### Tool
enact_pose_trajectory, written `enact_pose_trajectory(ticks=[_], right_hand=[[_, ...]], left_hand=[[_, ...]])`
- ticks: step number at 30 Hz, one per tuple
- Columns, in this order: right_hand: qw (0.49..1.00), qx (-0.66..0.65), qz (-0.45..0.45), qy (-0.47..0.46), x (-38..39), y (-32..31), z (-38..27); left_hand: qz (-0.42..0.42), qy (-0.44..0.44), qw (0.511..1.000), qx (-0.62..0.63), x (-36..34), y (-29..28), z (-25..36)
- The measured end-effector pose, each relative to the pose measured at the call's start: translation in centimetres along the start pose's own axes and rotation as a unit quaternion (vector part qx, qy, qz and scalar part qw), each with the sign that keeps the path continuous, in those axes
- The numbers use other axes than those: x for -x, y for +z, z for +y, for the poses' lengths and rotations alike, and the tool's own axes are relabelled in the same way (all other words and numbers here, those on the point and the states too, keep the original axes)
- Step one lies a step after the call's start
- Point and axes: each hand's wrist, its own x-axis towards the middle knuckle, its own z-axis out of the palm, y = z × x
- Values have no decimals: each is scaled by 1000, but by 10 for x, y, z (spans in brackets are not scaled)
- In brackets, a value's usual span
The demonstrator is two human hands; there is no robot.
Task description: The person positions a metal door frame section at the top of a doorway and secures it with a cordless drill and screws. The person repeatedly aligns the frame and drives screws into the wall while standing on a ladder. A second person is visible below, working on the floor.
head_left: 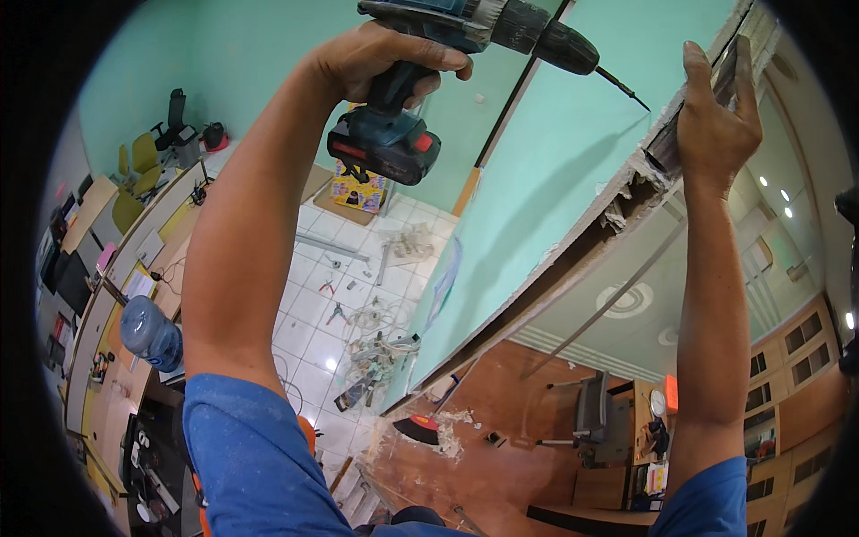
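Note:
My left hand (380, 58) is wrapped round the handle of a blue and black cordless drill (537, 36), held up at the top of the view. A long dark bit (624, 88) in its chuck points right and down, its tip close to the pale green wall panel (528, 215) near the broken edge. At the upper right my right hand (720, 134) grips a grey metal stud (727, 72) at the open end of the wall, thumb and fingers on either side of it. Torn white board (644, 168) hangs from the edge below that hand.
White floor tiles at the left carry pliers (336, 313), tangled cables (380, 313) and debris. Desks with a blue water bottle (150, 333) stand further left. Beyond the wall lie a reddish floor, a red-black saw-like tool (417, 430) and an office chair (591, 407).

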Motion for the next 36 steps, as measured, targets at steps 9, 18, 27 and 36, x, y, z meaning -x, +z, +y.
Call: enact_pose_trajectory(ticks=[9,18,27,36], right_hand=[[999,23,-18,29,1,-4,1],[1000,26,-14,1,1,-4,3],[999,42,-17,3,0,-4,4],[999,27,-23,3,2,-1,-6]], left_hand=[[6,-32,996,78,-11,-3,-4],[-13,-11,997,69,-15,-4,-9],[-5,-6,999,40,-15,2,-1],[-2,1,999,34,-18,7,2]])
